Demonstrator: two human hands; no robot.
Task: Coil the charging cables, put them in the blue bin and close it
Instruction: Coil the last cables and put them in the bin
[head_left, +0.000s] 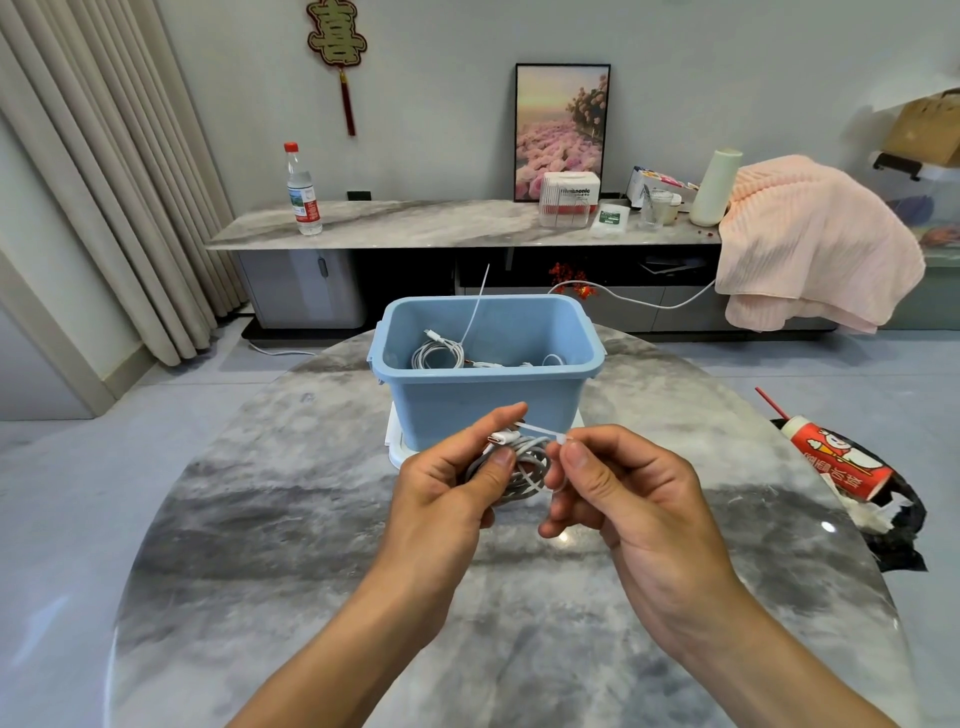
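Note:
My left hand (447, 488) grips a coiled white charging cable (527, 470) just above the marble table (322, 545), its plug end sticking out by my index finger. My right hand (618, 488) pinches a thin white cable tie (543, 434) that loops around the coil. Right behind my hands stands the open blue bin (485, 410). Inside it lie other coiled white cables (439, 356), one with a tie tail pointing up. A white lid (397, 447) lies under the bin, mostly hidden.
A red and white drink cup with a red straw (836, 460) lies on a black bag (893, 525) at the table's right edge. Beyond the table a marble sideboard (415, 226) carries a water bottle (303, 189), boxes and a pink blanket (810, 244).

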